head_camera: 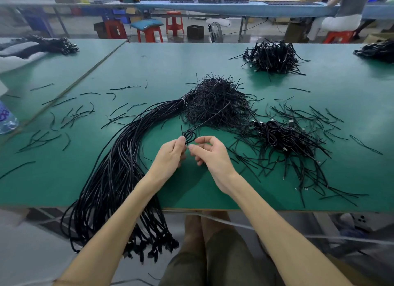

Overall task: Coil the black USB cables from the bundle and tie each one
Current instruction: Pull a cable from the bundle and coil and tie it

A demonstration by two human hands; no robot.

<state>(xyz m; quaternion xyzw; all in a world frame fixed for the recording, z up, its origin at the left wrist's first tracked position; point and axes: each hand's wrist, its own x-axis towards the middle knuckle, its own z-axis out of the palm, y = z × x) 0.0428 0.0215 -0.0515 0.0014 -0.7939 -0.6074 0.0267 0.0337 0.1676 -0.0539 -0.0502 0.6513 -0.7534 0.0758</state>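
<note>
A thick bundle of black USB cables [119,170] lies on the green table [149,68], bound by a white tie near its far end, with its plugs hanging over the front edge. My left hand [170,155] pinches a small coil of black cable [188,136] just above the table. My right hand [210,152] is beside it, fingers curled, its fingertips at the coil's lower part. A loose tail of the cable runs up and right over a heap of black twist ties [217,102].
A pile of coiled, tied cables [283,136] lies to the right, and another pile [273,57] sits farther back. Loose black ties are scattered across the table. A plastic bottle [6,119] stands at the left edge. Red stools and another workbench stand behind.
</note>
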